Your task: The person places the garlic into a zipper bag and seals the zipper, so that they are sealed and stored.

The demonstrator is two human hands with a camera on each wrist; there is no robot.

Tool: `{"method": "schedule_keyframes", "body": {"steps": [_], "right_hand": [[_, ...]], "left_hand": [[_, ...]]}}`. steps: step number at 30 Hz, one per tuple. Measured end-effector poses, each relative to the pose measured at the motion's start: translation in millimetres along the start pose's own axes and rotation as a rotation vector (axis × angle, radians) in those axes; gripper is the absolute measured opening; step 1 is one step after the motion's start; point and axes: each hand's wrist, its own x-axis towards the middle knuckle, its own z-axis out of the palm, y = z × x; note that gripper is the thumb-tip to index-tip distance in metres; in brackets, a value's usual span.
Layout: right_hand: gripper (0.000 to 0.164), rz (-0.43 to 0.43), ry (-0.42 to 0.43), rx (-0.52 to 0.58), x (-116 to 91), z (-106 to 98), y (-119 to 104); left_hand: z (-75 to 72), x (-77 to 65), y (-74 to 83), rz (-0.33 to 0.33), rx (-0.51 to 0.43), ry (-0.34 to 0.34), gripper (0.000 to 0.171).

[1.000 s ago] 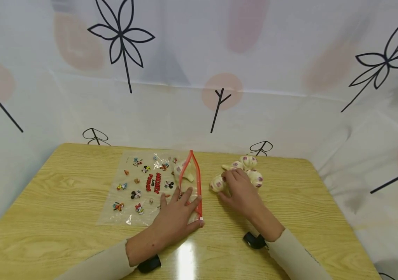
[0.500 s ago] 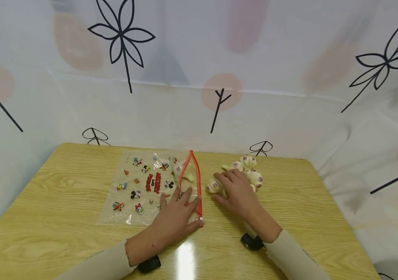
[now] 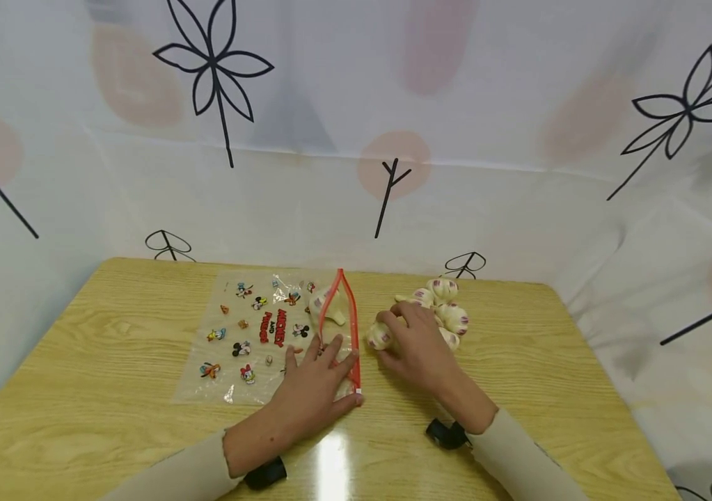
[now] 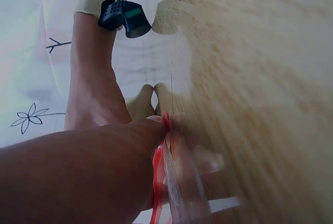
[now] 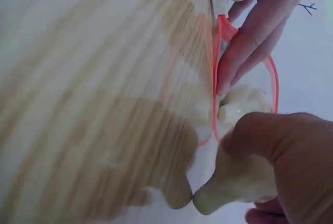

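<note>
A clear zip bag (image 3: 195, 386) with cartoon prints and red zip edges (image 3: 353, 313) lies flat on the table, its mouth parted toward the right. One garlic bulb (image 3: 319, 300) is inside, near the mouth. My left hand (image 3: 302, 393) rests on the bag's mouth with fingers spread, the thumb by the zip's near end. To the right, my right hand (image 3: 421, 351) grips a garlic bulb (image 3: 380, 336); in the right wrist view, the thumb presses on this bulb (image 5: 242, 180), its stem pointing down-left. Several other garlic bulbs (image 3: 454, 319) cluster just behind and beside that hand.
The wood-grain table (image 3: 80, 369) ends at a patterned cloth backdrop (image 3: 280, 209) behind and on both sides. Black wrist cameras (image 3: 446, 434) hang under both forearms, close to the tabletop.
The right hand has shifted slightly left with the garlic bulb in its grip, drawing it away from the cluster. The left hand and the bag stay in place.
</note>
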Motion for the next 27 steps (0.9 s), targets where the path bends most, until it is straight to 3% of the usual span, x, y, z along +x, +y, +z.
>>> {"method": "schedule_keyframes", "body": {"steps": [14, 27], "right_hand": [[0.055, 0.156, -0.054, 0.237, 15, 2, -9], [0.052, 0.094, -0.043, 0.299, 36, 16, -6]], "left_hand": [[-0.4, 1.2, 0.9, 0.002, 0.007, 0.009, 0.071], [0.3, 2.6, 1.7, 0.013, 0.065, 0.034, 0.072]]}}
